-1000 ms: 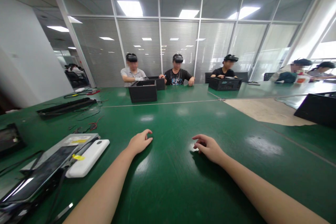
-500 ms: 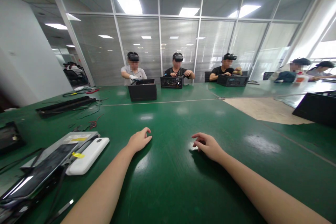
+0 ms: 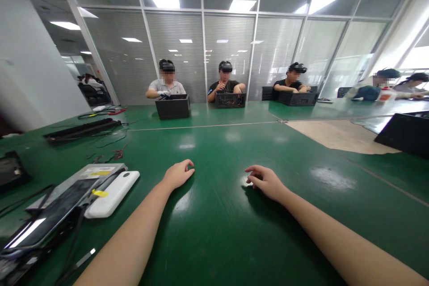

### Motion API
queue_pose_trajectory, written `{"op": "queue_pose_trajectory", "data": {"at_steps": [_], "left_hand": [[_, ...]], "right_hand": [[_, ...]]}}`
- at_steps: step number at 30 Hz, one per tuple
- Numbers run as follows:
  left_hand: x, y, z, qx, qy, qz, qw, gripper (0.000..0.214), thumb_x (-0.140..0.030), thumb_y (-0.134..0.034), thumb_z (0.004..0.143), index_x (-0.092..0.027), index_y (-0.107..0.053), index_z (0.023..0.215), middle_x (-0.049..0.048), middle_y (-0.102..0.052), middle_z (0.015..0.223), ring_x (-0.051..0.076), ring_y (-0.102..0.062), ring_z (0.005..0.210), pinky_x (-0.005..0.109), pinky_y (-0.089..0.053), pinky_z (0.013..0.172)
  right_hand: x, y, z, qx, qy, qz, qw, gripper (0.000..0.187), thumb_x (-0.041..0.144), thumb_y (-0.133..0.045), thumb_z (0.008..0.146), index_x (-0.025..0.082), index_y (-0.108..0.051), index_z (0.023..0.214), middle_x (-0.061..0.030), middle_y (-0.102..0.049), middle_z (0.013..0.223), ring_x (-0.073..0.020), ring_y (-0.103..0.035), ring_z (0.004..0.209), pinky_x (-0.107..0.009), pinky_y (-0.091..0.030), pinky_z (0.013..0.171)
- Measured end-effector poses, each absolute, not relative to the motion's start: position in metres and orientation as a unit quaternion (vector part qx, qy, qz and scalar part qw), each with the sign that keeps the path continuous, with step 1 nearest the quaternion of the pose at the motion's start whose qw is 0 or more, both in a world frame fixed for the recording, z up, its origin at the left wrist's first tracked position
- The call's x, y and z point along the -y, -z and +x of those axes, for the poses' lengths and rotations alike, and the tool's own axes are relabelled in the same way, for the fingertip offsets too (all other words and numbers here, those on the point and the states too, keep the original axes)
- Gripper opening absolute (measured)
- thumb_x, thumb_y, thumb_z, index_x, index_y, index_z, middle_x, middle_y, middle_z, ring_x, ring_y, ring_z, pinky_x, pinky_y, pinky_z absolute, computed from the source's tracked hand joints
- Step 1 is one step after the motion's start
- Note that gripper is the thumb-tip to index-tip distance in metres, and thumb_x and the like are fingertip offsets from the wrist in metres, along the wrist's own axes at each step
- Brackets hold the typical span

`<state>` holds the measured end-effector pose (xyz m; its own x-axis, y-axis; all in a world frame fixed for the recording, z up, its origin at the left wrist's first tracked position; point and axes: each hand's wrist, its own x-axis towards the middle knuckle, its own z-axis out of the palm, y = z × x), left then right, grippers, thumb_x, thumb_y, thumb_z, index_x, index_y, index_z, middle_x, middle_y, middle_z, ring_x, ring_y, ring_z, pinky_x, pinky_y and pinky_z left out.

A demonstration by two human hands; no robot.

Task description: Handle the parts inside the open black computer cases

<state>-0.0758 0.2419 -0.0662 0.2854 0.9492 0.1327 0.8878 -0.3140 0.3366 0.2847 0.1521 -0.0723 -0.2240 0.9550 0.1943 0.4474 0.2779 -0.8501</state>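
Observation:
My left hand (image 3: 178,174) hovers over or rests on the green tabletop (image 3: 214,232), its thumb and fingers curved and apart, holding nothing. Opposite it, my right hand (image 3: 266,182) has bent fingers with gaps between them and also holds nothing. Bare tabletop lies between the two. To the left of my left forearm is a white power bank-like block (image 3: 114,194). Beside that block sit a dark glossy phone-like slab (image 3: 50,214) and a silver metal box (image 3: 95,172) with a yellow label.
Across the table, several people work at black computer cases, among them a left case (image 3: 173,107), a middle case (image 3: 230,99) and a right case (image 3: 297,97). Another black case (image 3: 405,133) stands at the right on brown paper (image 3: 318,130). Loose cables (image 3: 114,155) lie at left.
My hands keep nearly the same place and pose. Across the table, the left case has shifted left and the middle case has turned and shifted right. The middle person's hand is now raised near the face.

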Motion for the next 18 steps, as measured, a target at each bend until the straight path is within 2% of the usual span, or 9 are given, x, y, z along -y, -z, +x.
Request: {"op": "queue_pose_trajectory", "data": {"at_steps": [18], "left_hand": [[-0.24, 0.0632, -0.0734, -0.576, -0.153, 0.797, 0.095, 0.03, -0.044, -0.049, 0.084, -0.025, -0.059, 0.105, -0.0008, -0.062, 0.074, 0.014, -0.056, 0.067, 0.024, -0.029, 0.055]], "right_hand": [[-0.1517, 0.0707, 0.2843, 0.716, -0.327, -0.5, 0.362, 0.028, 0.03, -0.052, 0.084, 0.018, -0.057, 0.108, -0.0028, -0.068, 0.08, -0.0139, -0.064, 0.061, -0.028, -0.05, 0.061]]}}
